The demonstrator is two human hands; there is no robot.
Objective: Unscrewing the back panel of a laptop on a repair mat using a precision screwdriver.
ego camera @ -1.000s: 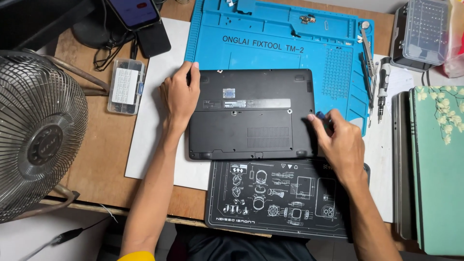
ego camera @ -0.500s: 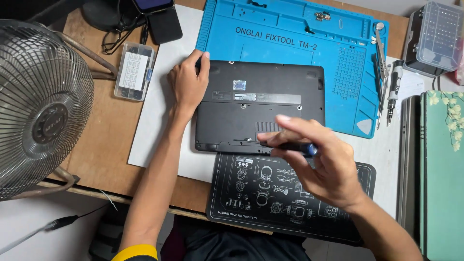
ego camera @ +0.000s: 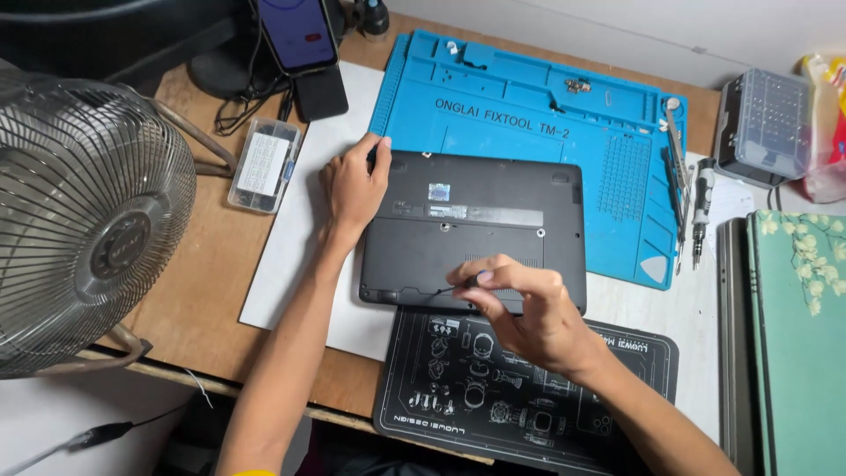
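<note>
A black laptop (ego camera: 493,225) lies upside down, partly on a blue repair mat (ego camera: 529,115) and partly on a white sheet. My left hand (ego camera: 354,183) rests flat on its top left corner, fingers spread. My right hand (ego camera: 529,313) hovers over the laptop's near edge and pinches a thin dark screwdriver (ego camera: 460,284), whose tip points left onto the bottom cover near the front edge.
A black printed mat (ego camera: 493,397) lies below the laptop. A metal fan (ego camera: 79,220) stands at left. A small clear parts box (ego camera: 263,165), a phone on a stand (ego camera: 300,40), tools (ego camera: 701,211) along the blue mat's right edge, a grey bit case (ego camera: 765,126) and a green notebook (ego camera: 806,335) are around.
My right hand moved from the laptop's right side toward the middle of its near edge, now with the screwdriver tip on the cover. The left hand stayed on the corner.
</note>
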